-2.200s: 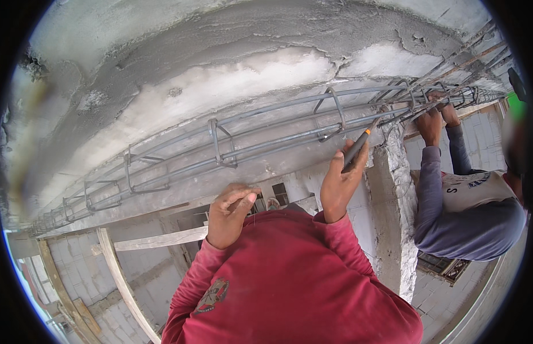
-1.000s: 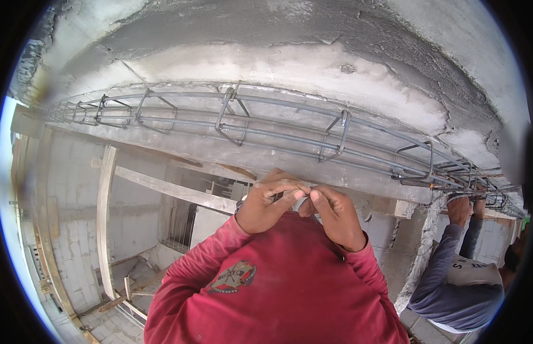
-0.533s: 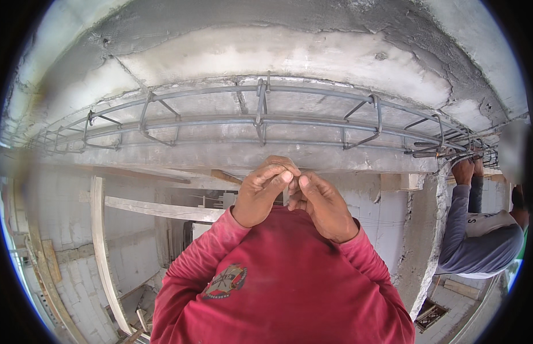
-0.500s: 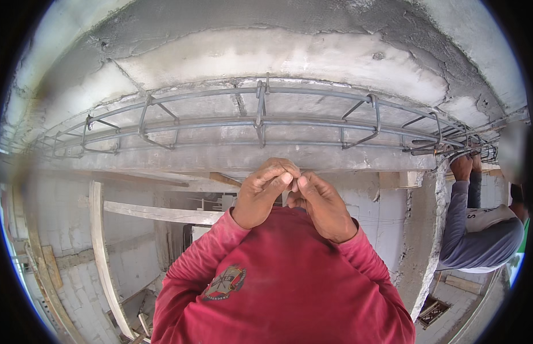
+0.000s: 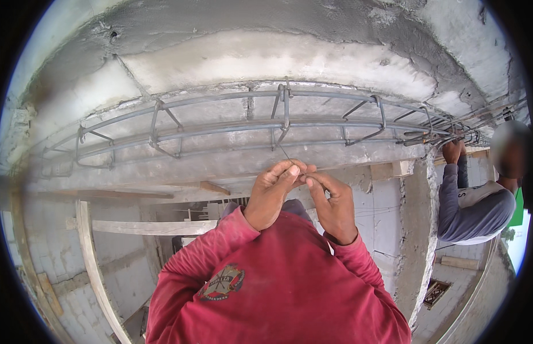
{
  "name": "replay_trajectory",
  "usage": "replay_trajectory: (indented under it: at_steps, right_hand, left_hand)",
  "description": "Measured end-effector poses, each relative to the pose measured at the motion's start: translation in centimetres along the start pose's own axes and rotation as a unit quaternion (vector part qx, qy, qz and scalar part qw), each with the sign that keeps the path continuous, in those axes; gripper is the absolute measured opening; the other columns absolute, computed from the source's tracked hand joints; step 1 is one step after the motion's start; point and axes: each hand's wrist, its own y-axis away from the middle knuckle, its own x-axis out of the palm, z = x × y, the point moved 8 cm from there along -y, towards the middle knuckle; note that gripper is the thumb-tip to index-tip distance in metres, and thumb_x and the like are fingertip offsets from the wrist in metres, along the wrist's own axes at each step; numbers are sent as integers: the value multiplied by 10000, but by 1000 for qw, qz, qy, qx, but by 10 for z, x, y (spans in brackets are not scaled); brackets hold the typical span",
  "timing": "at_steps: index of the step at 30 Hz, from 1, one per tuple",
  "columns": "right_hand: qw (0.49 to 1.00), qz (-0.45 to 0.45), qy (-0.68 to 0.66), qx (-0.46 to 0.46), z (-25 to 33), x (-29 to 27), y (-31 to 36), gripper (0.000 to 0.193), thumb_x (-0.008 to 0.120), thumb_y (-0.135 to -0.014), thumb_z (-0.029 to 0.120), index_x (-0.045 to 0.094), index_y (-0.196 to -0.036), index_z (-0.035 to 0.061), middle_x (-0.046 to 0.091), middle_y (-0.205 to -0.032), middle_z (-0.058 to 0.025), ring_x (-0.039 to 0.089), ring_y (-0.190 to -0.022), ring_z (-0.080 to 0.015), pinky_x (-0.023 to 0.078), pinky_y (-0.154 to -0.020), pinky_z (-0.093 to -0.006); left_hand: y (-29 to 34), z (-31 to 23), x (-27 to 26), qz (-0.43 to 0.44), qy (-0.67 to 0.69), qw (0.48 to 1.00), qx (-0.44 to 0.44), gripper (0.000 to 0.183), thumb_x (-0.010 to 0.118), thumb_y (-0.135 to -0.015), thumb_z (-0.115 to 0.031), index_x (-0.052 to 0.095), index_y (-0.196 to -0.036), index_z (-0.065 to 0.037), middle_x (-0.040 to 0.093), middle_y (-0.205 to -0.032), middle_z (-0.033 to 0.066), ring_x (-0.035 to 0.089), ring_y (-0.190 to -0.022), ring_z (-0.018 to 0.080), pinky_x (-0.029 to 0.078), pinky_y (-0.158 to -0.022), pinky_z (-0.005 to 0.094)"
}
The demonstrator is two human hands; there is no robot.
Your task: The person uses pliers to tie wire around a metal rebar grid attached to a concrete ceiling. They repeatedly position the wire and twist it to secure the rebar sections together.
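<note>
Metal wire (image 5: 283,151) slanted up toward a rebar cage (image 5: 286,108)

The left hand (image 5: 272,195) had its grip pinched around the wire's lower part. Just beside it, the right hand (image 5: 334,205) was curled; whether its grip was closed on the wire, I could not tell.

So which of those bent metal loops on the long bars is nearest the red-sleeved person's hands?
The middle loop, just above the left hand and right hand; the other loops sit farther off to either side.

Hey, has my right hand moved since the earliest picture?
Yes: your right hand has moved left, away from the rough concrete column, and is now beside your left hand.
</note>
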Motion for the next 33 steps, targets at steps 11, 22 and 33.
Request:
replay_trajectory:
  at_steps: [11, 22, 33]
  right_hand:
    - [945, -122, 280, -119, 25, -50, -25, 145, 684, -971, 76, 749, -1038, -36, 756, -950, -202, 710, -829, -384, 551, -756, -436]
    - [906, 8, 407, -118, 22, -1, -91, 177, 651, -936, 180, 730, -876, 33, 706, -794, -219, 686, -756, -440, 545, -699, -514]
    - [940, 12, 323, -106, -7, 15, -113, 295, 632, -1014, 311, 808, -974, 77, 743, -866, -214, 705, -832, -446, 548, -785, -531]
  left_hand:
    - [27, -55, -25, 0, -288, 957, -43, 311, 625, -1090, -195, 680, -1326, 0, 746, -1240, 164, 718, -1120, 205, 550, -1039, 349]
    - [-29, -175, -9, -62, -714, 605, 347, 143, 704, -945, -125, 780, -1034, -43, 761, -994, 129, 685, -963, 355, 562, -859, 455]
    - [-26, -146, -18, -114, -788, 509, 326, 252, 786, -885, -264, 770, -1022, -54, 751, -1037, 109, 674, -1026, 338, 540, -877, 484]
